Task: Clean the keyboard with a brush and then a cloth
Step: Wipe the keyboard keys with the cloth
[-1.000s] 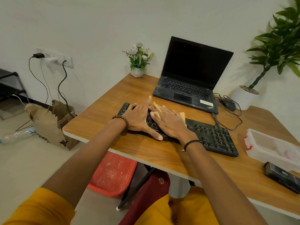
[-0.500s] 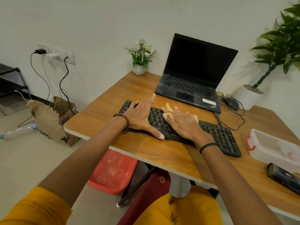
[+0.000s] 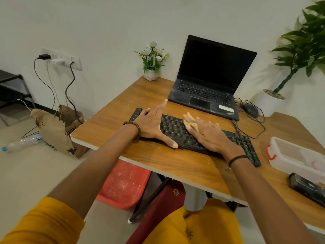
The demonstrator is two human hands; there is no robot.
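Note:
A black keyboard (image 3: 174, 129) lies across the wooden desk (image 3: 163, 161) in front of me. My left hand (image 3: 152, 125) rests flat on the keyboard's left end, fingers spread, thumb stretched along the front edge. My right hand (image 3: 209, 136) presses a yellow cloth (image 3: 190, 121) onto the keys at the keyboard's middle; only the cloth's far edges show past my fingers. No brush is visible.
An open black laptop (image 3: 209, 85) stands behind the keyboard, with a mouse (image 3: 249, 110) and cables to its right. A clear plastic box (image 3: 299, 155) and a black device (image 3: 306, 187) sit at the right. A small flower pot (image 3: 151, 73) stands at the back edge.
My right hand has slid the cloth rightwards from the left part of the keyboard to its middle. My left hand has stayed on the left end.

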